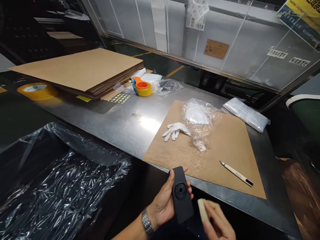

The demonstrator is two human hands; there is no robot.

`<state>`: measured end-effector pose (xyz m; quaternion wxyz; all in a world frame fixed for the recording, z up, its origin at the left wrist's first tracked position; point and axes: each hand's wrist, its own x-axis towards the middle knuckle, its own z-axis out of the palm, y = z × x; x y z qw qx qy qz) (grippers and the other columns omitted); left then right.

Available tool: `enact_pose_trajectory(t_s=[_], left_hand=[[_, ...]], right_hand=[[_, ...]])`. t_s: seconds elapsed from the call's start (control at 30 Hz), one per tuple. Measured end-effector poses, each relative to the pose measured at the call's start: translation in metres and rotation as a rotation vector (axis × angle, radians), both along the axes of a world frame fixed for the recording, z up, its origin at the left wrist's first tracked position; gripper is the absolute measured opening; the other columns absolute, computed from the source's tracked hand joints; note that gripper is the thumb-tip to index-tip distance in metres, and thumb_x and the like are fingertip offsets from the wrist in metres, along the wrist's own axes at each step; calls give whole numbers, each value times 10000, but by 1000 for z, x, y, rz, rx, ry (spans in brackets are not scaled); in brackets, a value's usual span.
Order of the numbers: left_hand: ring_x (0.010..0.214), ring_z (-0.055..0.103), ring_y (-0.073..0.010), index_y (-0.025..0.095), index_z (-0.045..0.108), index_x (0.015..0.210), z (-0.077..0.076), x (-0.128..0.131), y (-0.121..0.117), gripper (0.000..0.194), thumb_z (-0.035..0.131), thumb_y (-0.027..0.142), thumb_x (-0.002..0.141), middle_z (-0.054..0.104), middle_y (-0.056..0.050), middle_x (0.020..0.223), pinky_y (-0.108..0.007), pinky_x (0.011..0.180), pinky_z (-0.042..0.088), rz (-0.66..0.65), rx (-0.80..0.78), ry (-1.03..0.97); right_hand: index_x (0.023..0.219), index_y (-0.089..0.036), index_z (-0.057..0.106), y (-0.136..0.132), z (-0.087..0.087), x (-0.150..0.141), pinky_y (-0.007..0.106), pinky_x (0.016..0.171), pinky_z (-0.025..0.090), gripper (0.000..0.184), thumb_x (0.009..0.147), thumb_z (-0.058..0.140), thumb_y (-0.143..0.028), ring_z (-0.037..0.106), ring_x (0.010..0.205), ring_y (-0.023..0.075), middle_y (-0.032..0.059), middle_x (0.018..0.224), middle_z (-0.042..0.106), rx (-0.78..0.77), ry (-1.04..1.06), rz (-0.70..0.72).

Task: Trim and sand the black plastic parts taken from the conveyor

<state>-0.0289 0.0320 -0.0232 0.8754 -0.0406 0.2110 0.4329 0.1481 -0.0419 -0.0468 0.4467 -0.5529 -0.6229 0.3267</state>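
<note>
My left hand (163,201) is closed round a flat black plastic part (181,195) with a round hole in its face, held upright in front of the table's near edge. My right hand (218,221), low at the bottom edge, pinches a small cream-coloured block (202,210) just right of the black part. A watch band shows on my left wrist. Beyond my hands a brown cardboard sheet (225,156) lies on the steel table (130,123), carrying a white glove (175,129), a crumpled clear plastic bag (200,121) and a thin white craft knife (236,172).
A stack of cardboard sheets (80,68) lies at the back left with a yellow tape roll (37,90) beside it. An orange tape dispenser (142,87), a sheet of black stickers (119,97) and more bags (246,114) sit farther back. A bin lined with black plastic (55,186) stands at my left.
</note>
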Motion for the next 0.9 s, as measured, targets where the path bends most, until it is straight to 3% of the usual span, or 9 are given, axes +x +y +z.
enact_pose_trajectory(t_s=[0.1, 0.23, 0.33, 0.47, 0.53, 0.67, 0.8, 0.9], left_hand=[[599, 617, -168, 217, 512, 1144, 1, 7, -5, 551, 340, 624, 815, 621, -30, 729, -313, 581, 496, -149, -45, -45], [570, 622, -152, 221, 527, 1159, 5, 12, -16, 471, 334, 537, 868, 639, -24, 706, -258, 550, 474, -228, -81, -51], [499, 599, -148, 185, 566, 1131, 1, 8, -25, 520, 304, 550, 869, 629, -30, 592, -229, 482, 441, -321, -18, 17], [378, 542, -161, 43, 638, 1001, -10, 6, -31, 791, 208, 677, 801, 601, -89, 474, -222, 373, 368, -537, -3, 112], [414, 557, -162, 88, 587, 1131, -10, 9, -30, 702, 254, 624, 824, 626, -72, 528, -229, 405, 392, -483, -14, 135], [553, 572, -123, 193, 475, 1275, 1, 15, -27, 463, 378, 396, 870, 662, -41, 758, -232, 569, 447, -226, 6, 263], [557, 557, -130, 253, 480, 1263, 7, 14, -26, 450, 516, 314, 819, 644, -37, 844, -239, 494, 428, -277, 24, 425], [591, 566, -126, 235, 511, 1229, 6, 11, -22, 460, 591, 268, 777, 622, -26, 792, -222, 513, 431, -245, -2, 414]], right_hand=[[1243, -246, 521, 17, 23, -4, 355, 770, 501, 406, 838, 526, -211, 550, 984, 240, 106, 1106, 558, 146, -163, -18], [1323, -160, 416, 38, 49, -22, 405, 807, 482, 523, 813, 485, -65, 499, 1018, 242, 151, 1139, 514, 397, -385, 260], [1338, -124, 378, 42, 56, -23, 411, 814, 476, 548, 806, 464, -27, 473, 1039, 242, 169, 1152, 488, 399, -445, 453], [1349, -161, 355, 37, 54, -14, 421, 813, 469, 550, 827, 426, -6, 464, 1059, 235, 158, 1166, 478, 330, -487, 441], [1352, -149, 348, 34, 52, -14, 422, 806, 470, 546, 829, 434, -20, 448, 1073, 246, 165, 1169, 460, 351, -483, 440], [1351, -130, 349, 32, 51, -19, 416, 816, 462, 552, 820, 458, -29, 427, 1069, 248, 169, 1175, 421, 367, -490, 453], [1331, -125, 372, 36, 53, -18, 420, 801, 457, 540, 811, 455, -6, 437, 1012, 236, 170, 1147, 426, 338, -571, 333], [1302, -94, 399, 31, 56, -22, 402, 769, 468, 503, 807, 459, -26, 447, 966, 233, 178, 1111, 440, 299, -600, 378]])
